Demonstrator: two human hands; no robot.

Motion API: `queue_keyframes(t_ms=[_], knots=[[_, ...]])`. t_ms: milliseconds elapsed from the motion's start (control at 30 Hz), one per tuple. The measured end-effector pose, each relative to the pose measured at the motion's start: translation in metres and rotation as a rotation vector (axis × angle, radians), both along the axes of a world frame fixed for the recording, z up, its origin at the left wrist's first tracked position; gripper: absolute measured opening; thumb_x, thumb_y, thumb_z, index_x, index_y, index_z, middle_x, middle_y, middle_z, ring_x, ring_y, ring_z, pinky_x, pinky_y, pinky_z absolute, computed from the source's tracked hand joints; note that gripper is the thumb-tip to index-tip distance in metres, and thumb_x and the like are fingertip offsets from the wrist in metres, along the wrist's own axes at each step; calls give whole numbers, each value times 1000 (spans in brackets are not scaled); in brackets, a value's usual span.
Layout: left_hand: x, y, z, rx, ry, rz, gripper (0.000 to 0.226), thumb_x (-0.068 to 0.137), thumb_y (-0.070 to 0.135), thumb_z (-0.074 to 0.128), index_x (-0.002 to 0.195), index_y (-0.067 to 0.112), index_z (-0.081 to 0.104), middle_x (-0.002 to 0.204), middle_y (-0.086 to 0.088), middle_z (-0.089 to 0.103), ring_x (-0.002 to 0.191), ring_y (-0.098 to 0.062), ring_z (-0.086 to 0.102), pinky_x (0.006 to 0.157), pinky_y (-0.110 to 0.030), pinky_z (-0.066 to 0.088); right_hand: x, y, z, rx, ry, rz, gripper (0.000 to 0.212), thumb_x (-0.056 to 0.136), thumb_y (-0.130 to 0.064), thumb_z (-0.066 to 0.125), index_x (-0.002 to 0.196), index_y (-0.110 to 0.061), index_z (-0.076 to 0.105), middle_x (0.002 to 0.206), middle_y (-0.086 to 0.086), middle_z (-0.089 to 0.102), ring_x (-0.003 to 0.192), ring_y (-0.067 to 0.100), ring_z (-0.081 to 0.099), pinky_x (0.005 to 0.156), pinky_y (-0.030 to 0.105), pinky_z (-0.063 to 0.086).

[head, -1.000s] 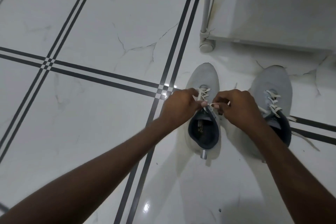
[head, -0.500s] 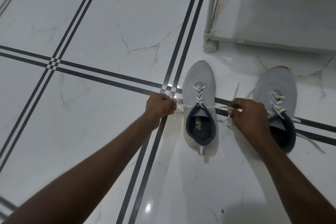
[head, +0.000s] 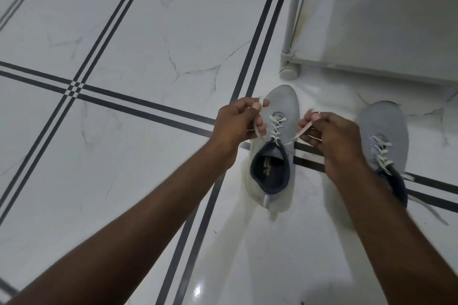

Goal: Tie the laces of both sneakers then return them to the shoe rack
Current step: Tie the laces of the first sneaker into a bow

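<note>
We see the left sneaker [head: 272, 146] lying on the floor [head: 124, 168] between both hands, heel toward us, toe pointing at the shoe rack [head: 371, 20]. The left hand [head: 238, 124] pinches one lace end [head: 257, 131], fingers closed, just left of the eyelets. The right hand [head: 329, 136] pinches the other lace end [head: 301, 132] just right of them. The right sneaker [head: 383, 136] sits beside it, laces loose, partly behind the right wrist.

Pale grey knit sneaker [head: 282, 104] under my hands, dark navy lining, cream flat laces [head: 277, 129]. White marble-veined floor tiles [head: 148, 32] with black double stripes; off-white metal shoe rack [head: 371, 20] at one o'clock.
</note>
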State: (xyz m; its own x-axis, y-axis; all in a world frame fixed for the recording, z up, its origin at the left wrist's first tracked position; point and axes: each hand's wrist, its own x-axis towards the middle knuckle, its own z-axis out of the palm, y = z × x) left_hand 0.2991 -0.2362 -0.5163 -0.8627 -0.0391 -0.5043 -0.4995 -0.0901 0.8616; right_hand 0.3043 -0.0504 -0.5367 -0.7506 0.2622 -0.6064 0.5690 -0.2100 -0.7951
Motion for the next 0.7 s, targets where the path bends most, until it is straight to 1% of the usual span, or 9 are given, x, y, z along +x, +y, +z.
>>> queue_keyframes(t_ms=[100, 200, 300, 367, 400, 467, 567, 633, 700], knots=[[-3, 3, 0, -123, 53, -71, 21, 98, 14, 56, 104, 7, 74, 63, -6, 57, 56, -16, 57, 61, -29, 56, -6, 1, 15, 80, 137, 117, 20, 98, -14, 54, 88, -10, 71, 82, 9, 74, 76, 18, 73, 70, 29, 60], [-6, 10, 0, -254, 95, -190, 19, 97, 13, 58, 98, 7, 76, 68, -7, 67, 59, -16, 62, 55, -25, 53, -11, -3, 20, 193, 249, 183, 18, 97, -16, 56, 90, -12, 73, 81, 8, 75, 76, 19, 74, 71, 32, 59], [-11, 16, -5, -337, 60, -231, 21, 93, 2, 60, 111, 4, 69, 84, -12, 76, 62, -18, 69, 53, -23, 55, -22, -7, 30, 188, 371, 240, 15, 95, -12, 59, 95, -6, 73, 86, 11, 76, 76, 19, 75, 70, 28, 58], [-15, 14, -10, -320, -25, -121, 32, 92, -6, 59, 123, 0, 58, 83, -18, 75, 60, -21, 68, 49, -22, 54, -33, -8, 33, 166, 400, 267, 13, 93, -9, 61, 96, -4, 73, 90, 10, 76, 79, 20, 75, 72, 28, 59], [-17, 11, -11, -322, -70, -77, 32, 92, -6, 60, 124, -2, 57, 82, -20, 74, 58, -20, 68, 48, -21, 54, -39, -7, 34, 164, 409, 283, 11, 92, -8, 63, 94, -6, 74, 90, 8, 76, 81, 19, 75, 75, 29, 60], [-21, 4, -13, -288, -133, -88, 21, 91, -3, 64, 111, -8, 65, 87, -24, 75, 57, -17, 68, 49, -20, 55, -47, -5, 34, 167, 425, 344, 11, 90, -7, 65, 88, -13, 75, 90, 5, 77, 85, 18, 75, 80, 30, 60], [-26, 3, -11, -133, -135, -182, 17, 92, 4, 64, 105, -6, 70, 89, -18, 74, 60, -11, 67, 55, -16, 55, -55, -6, 35, 143, 438, 463, 10, 89, -9, 67, 89, -13, 77, 92, 5, 78, 92, 19, 74, 85, 31, 59], [-29, 6, -7, -79, -88, -341, 15, 95, 9, 62, 103, 1, 72, 84, -10, 69, 65, -10, 63, 59, -17, 54, -59, -9, 36, 166, 438, 509, 11, 89, -10, 67, 90, -14, 77, 93, 4, 78, 93, 20, 74, 86, 30, 58], [-32, 7, 0, -33, -66, -511, 12, 95, 14, 62, 98, 7, 72, 83, -7, 66, 69, -13, 59, 65, -21, 52, -62, -12, 34, 220, 423, 531, 12, 90, -11, 66, 90, -11, 77, 91, 6, 77, 87, 23, 74, 81, 32, 61]])
